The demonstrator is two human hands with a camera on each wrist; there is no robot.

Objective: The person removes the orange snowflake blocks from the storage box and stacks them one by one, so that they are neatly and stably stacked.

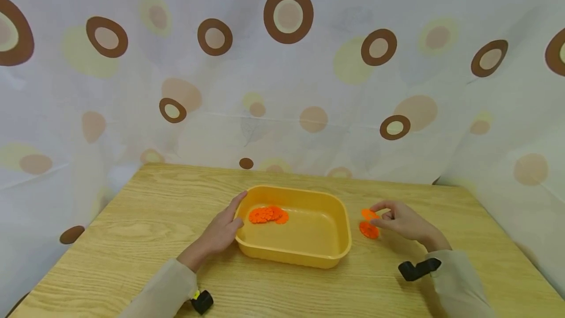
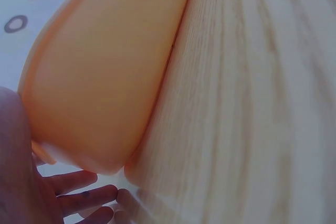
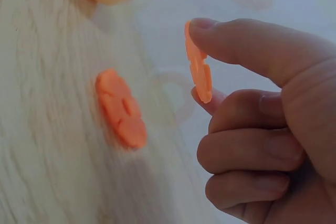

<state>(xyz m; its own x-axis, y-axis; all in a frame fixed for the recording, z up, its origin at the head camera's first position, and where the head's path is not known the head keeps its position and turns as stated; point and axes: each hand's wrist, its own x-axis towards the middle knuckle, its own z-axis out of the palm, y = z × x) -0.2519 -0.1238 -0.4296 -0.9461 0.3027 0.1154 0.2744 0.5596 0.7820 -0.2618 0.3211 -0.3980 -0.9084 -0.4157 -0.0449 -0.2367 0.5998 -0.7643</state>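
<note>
A yellow plastic basin (image 1: 300, 255) stands on the table, with several orange notched building discs (image 1: 268, 215) overlapping inside its left part. My left hand (image 1: 222, 228) grips the basin's left end, thumb over the rim and fingers along the outside. In the left wrist view, the fingers (image 2: 86, 199) reach around the basin's end wall (image 2: 105, 72). To the right of the basin, my right hand (image 1: 403, 221) pinches one orange disc (image 3: 198, 64) by its edges between thumb and index finger, other fingers curled in. Another orange disc (image 3: 122, 109) lies flat on the table below it.
The wooden table (image 1: 145, 229) runs back to a patterned curtain (image 1: 282, 87), which also hangs at both sides. A black camera mount sits at the left wrist (image 1: 202, 302) and another at the right wrist (image 1: 418, 269).
</note>
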